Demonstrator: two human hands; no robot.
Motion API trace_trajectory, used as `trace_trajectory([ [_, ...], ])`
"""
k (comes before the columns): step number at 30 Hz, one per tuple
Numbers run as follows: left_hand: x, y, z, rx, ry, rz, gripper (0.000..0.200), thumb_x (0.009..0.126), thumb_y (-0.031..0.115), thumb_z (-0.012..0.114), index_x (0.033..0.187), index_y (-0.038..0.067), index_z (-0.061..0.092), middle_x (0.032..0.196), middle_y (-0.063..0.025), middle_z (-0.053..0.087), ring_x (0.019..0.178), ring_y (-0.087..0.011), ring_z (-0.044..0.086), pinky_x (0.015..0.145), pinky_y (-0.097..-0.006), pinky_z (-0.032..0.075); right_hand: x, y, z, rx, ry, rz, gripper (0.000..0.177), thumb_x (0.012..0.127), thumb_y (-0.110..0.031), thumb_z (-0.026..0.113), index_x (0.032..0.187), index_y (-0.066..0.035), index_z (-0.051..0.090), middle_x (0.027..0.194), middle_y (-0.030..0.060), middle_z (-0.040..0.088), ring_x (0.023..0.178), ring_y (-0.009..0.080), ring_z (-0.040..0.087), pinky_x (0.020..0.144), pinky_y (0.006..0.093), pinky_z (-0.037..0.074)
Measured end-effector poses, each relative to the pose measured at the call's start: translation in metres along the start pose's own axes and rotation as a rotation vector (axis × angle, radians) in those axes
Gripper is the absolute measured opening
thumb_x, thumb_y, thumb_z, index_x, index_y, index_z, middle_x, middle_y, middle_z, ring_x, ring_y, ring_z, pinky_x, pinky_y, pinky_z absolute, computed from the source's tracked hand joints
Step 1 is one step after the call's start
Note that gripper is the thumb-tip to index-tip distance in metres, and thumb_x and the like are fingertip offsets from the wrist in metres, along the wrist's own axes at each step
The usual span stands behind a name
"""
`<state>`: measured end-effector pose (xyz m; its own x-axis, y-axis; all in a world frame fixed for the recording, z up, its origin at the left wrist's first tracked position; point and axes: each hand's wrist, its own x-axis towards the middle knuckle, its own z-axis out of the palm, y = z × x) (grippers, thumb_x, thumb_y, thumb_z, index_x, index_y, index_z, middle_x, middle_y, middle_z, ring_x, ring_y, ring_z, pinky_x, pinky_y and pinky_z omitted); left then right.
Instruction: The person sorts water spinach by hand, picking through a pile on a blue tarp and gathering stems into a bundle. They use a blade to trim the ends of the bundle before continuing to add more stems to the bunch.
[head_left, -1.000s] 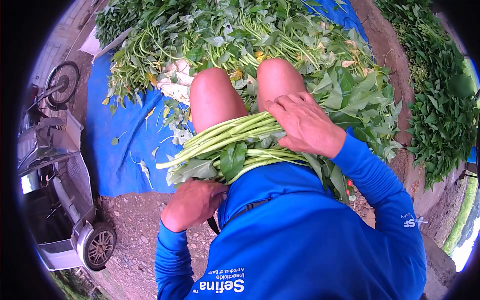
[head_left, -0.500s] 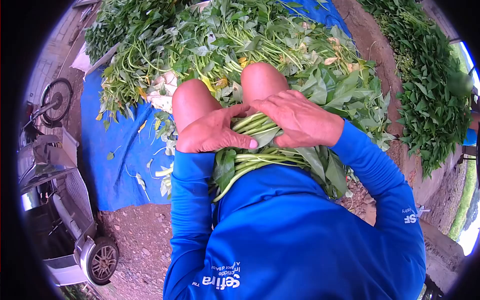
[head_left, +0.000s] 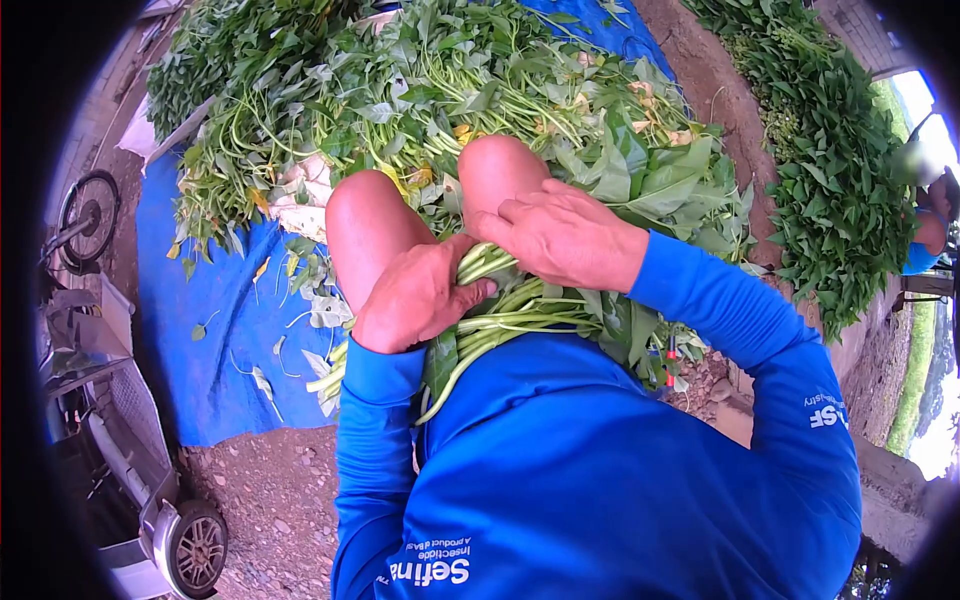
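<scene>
A bunch of green leafy stems [head_left: 520, 295] lies across the lap, with its leaves toward the right. My left hand [head_left: 415, 290] is wrapped round the stem ends, its thumb over them. Palm down, my right hand [head_left: 565, 235] curls over the upper side of the same bunch, close to my left fingers. Below both hands, more stems [head_left: 500, 330] rest against the blue shirt. Two bare knees stand just beyond the hands, in front of a large heap of cut greens [head_left: 400, 100].
A blue tarp [head_left: 200, 330] with loose leaves lies at the left. Beyond it are a bicycle wheel [head_left: 90, 222] and a vehicle wheel [head_left: 198, 548]. Another long pile of greens [head_left: 830, 170] runs along the right, with part of a person [head_left: 930, 232] at the edge.
My left hand has closed more round the stems, its thumb drawn in. My right hand has shifted slightly left, its fingers nearer my left hand. The view has moved slightly.
</scene>
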<state>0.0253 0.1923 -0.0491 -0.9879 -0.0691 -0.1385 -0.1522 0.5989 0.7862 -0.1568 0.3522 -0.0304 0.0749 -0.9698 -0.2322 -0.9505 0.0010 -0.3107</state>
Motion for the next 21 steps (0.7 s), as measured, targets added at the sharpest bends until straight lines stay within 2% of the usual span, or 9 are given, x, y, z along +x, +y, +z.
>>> trace_trajectory([
  [2, -0.002, 0.000, 0.002, 0.075, 0.027, 0.008, 0.043, 0.094, 0.019, 0.078, 0.132, 0.002, 0.066, 0.096, -0.0276, 0.074, 0.094, -0.0467, 0.071, 0.082, -0.0517, 0.054, -0.017, -0.001, -0.006, 0.077, 0.107, -0.068, 0.077, 0.081, -0.014, 0.075, 0.154, -0.006, 0.049, 0.126, 0.0170, 0.069, 0.120, 0.0354, 0.067, 0.107, 0.0585, 0.046],
  [4, -0.003, -0.003, 0.001, 0.050, -0.017, -0.007, 0.042, 0.094, 0.019, 0.078, 0.131, 0.002, 0.066, 0.097, -0.0277, 0.074, 0.095, -0.0470, 0.071, 0.083, -0.0526, 0.054, -0.037, 0.004, -0.006, -0.052, 0.172, 0.030, 0.077, 0.082, -0.013, 0.076, 0.154, -0.008, 0.049, 0.120, 0.0136, 0.069, 0.118, 0.0354, 0.066, 0.113, 0.0612, 0.042],
  [6, -0.001, -0.002, 0.002, 0.059, -0.037, -0.010, 0.042, 0.094, 0.019, 0.078, 0.130, 0.001, 0.066, 0.097, -0.0276, 0.074, 0.096, -0.0471, 0.071, 0.083, -0.0533, 0.054, -0.050, 0.010, -0.009, -0.242, 0.030, 0.198, 0.083, 0.082, -0.019, 0.081, 0.157, -0.010, 0.046, 0.119, 0.0113, 0.067, 0.118, 0.0339, 0.066, 0.115, 0.0635, 0.041],
  [7, -0.002, 0.001, 0.004, 0.075, -0.030, -0.008, 0.042, 0.094, 0.018, 0.078, 0.130, 0.001, 0.065, 0.098, -0.0275, 0.074, 0.096, -0.0470, 0.071, 0.084, -0.0536, 0.054, -0.051, 0.015, 0.003, -0.369, 0.154, 0.158, 0.087, 0.079, -0.019, 0.084, 0.157, -0.012, 0.047, 0.118, 0.0098, 0.067, 0.116, 0.0315, 0.067, 0.116, 0.0629, 0.041],
  [10, -0.004, 0.007, 0.004, 0.118, 0.005, 0.017, 0.042, 0.094, 0.017, 0.077, 0.130, -0.001, 0.065, 0.099, -0.0272, 0.075, 0.096, -0.0473, 0.071, 0.084, -0.0539, 0.054, -0.062, 0.017, 0.009, -0.434, 0.262, 0.085, 0.095, 0.073, -0.021, 0.089, 0.158, -0.013, 0.046, 0.121, 0.0091, 0.067, 0.118, 0.0294, 0.067, 0.117, 0.0623, 0.040],
  [11, -0.003, 0.008, 0.005, 0.123, -0.007, 0.005, 0.043, 0.094, 0.017, 0.077, 0.131, -0.001, 0.065, 0.100, -0.0273, 0.075, 0.096, -0.0474, 0.071, 0.084, -0.0539, 0.054, -0.072, 0.020, -0.001, -0.211, 0.197, 0.098, 0.103, 0.070, -0.023, 0.092, 0.161, -0.013, 0.044, 0.127, 0.0107, 0.065, 0.124, 0.0299, 0.062, 0.119, 0.0633, 0.038],
  [15, 0.001, 0.004, 0.006, 0.075, -0.013, 0.033, 0.039, 0.095, 0.020, 0.076, 0.127, 0.001, 0.065, 0.094, -0.0264, 0.074, 0.092, -0.0474, 0.071, 0.081, -0.0561, 0.054, -0.092, 0.022, -0.007, -0.243, 0.107, 0.292, 0.105, 0.070, -0.020, 0.091, 0.163, -0.015, 0.042, 0.138, 0.0133, 0.059, 0.135, 0.0317, 0.054, 0.122, 0.0670, 0.031],
  [18, 0.002, 0.012, 0.004, 0.085, -0.054, -0.008, 0.044, 0.093, 0.015, 0.077, 0.132, -0.002, 0.065, 0.103, -0.0277, 0.075, 0.101, -0.0476, 0.071, 0.087, -0.0530, 0.055, -0.091, 0.018, -0.011, -0.367, 0.027, 0.389, 0.107, 0.069, -0.017, 0.091, 0.164, -0.020, 0.043, 0.151, 0.0141, 0.055, 0.145, 0.0321, 0.049, 0.123, 0.0680, 0.029],
  [21, 0.003, 0.013, 0.006, 0.098, -0.021, -0.029, 0.044, 0.093, 0.016, 0.077, 0.132, -0.001, 0.065, 0.104, -0.0271, 0.075, 0.102, -0.0475, 0.071, 0.087, -0.0525, 0.055, -0.104, 0.039, 0.010, -0.438, 0.275, 0.259, 0.112, 0.069, -0.027, 0.094, 0.166, -0.019, 0.039, 0.157, 0.0139, 0.050, 0.150, 0.0346, 0.045, 0.124, 0.0684, 0.029],
])
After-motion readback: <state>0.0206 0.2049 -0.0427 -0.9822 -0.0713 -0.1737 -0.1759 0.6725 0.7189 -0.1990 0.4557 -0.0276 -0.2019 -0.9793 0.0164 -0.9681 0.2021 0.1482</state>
